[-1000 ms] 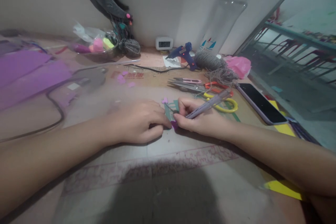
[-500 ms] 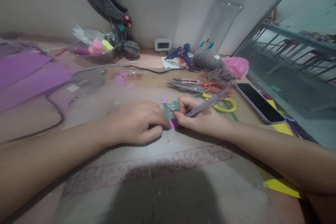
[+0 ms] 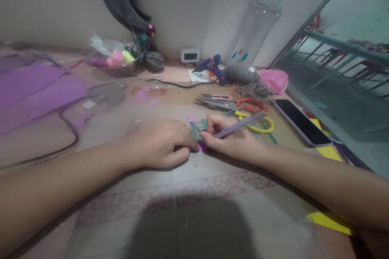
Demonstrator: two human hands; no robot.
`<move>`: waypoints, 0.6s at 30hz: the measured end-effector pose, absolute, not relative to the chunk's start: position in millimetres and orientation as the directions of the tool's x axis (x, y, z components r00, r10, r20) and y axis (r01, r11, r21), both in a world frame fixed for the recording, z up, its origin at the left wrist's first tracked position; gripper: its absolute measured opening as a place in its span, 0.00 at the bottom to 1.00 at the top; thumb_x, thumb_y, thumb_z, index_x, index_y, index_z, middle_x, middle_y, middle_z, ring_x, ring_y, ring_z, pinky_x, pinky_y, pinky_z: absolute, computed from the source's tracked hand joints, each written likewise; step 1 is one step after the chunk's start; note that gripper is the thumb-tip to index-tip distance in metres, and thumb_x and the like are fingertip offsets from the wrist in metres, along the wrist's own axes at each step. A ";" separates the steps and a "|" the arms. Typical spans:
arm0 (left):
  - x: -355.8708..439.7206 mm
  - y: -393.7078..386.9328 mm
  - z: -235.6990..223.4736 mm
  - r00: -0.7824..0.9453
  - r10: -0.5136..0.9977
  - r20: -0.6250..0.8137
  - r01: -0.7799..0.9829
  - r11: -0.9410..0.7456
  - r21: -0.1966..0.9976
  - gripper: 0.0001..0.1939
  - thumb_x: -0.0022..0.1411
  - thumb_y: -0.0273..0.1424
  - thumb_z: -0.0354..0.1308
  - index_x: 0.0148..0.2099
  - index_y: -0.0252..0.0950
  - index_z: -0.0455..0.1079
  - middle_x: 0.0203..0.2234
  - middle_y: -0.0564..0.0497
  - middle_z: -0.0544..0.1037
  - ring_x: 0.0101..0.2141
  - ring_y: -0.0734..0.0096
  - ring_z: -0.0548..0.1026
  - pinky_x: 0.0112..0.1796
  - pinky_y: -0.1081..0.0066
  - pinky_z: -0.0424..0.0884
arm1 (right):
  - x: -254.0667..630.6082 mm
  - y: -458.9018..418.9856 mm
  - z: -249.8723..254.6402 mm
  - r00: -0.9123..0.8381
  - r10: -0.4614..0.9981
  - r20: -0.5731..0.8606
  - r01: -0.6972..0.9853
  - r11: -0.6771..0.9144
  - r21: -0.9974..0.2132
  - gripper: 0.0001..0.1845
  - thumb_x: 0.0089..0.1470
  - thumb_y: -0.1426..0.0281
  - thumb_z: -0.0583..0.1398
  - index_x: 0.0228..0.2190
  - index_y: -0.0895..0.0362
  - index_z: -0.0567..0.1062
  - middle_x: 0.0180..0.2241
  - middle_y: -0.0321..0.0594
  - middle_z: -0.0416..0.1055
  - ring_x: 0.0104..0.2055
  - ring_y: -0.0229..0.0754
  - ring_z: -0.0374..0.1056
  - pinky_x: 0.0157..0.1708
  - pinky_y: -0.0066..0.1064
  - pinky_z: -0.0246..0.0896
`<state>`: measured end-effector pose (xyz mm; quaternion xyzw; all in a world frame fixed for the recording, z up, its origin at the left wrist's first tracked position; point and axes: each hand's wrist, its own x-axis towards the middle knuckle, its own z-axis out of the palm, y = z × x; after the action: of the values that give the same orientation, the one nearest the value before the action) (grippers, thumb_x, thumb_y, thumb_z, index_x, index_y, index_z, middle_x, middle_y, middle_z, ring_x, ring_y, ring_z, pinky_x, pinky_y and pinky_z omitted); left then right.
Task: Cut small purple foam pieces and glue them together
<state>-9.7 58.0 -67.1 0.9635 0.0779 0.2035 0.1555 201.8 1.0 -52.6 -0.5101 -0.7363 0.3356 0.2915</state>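
My right hand (image 3: pixel 226 135) is closed around a pale purple pen (image 3: pixel 238 125), whose upper end leans back to the right. Its tip is hidden by the fingers. My left hand (image 3: pixel 168 141) lies on the work surface with curled fingers, the index fingertip pressing a small purple piece (image 3: pixel 201 146) just below the pen hand. Part of that piece is covered by the fingers. Beyond the fingertips lies a tiny lilac shape (image 3: pixel 191 119), with a thin dark line (image 3: pixel 196 126) running from it toward my right hand.
Behind my right hand lie scissors with yellow handles (image 3: pixel 266 126), orange-handled scissors (image 3: pixel 252 105) and pink snips (image 3: pixel 221 97). A blue glue gun (image 3: pixel 211 66), grey yarn (image 3: pixel 241 73), a bottle (image 3: pixel 257 28) and a small clock (image 3: pixel 190 55) stand farther back. A phone (image 3: pixel 300 123) lies right, purple sheets (image 3: pixel 33 89) left.
The whole view has shifted slightly, so things sit a little lower in the picture. Both hands keep nearly the same pose around the purple piece, and the pen is still held.
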 end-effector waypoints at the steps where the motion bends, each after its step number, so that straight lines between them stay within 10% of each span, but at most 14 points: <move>1: -9.9 58.1 -67.2 0.904 0.212 0.370 0.085 -0.940 0.331 0.15 0.59 0.23 0.52 0.41 0.36 0.79 0.29 0.50 0.82 0.31 0.67 0.77 0.36 0.68 0.69 | 202.0 0.9 -52.9 -0.301 0.950 0.087 0.551 0.247 -0.797 0.13 0.53 0.69 0.60 0.23 0.54 0.60 0.19 0.27 0.60 0.21 0.31 0.54 0.21 0.25 0.47; 18: 0.1 40.3 -63.7 0.924 0.318 0.211 0.312 -0.948 0.063 0.12 0.72 0.33 0.51 0.51 0.44 0.74 0.38 0.48 0.73 0.40 0.61 0.71 0.40 0.63 0.66 | 209.2 5.7 -54.2 -0.057 0.997 0.047 0.563 0.071 -0.823 0.12 0.60 0.61 0.57 0.27 0.52 0.62 0.14 0.26 0.64 0.16 0.34 0.58 0.18 0.26 0.50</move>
<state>0.1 40.3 -63.7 0.9808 0.1604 0.1099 0.0140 209.2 5.7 -54.2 -0.5994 -0.6508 0.3242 0.3347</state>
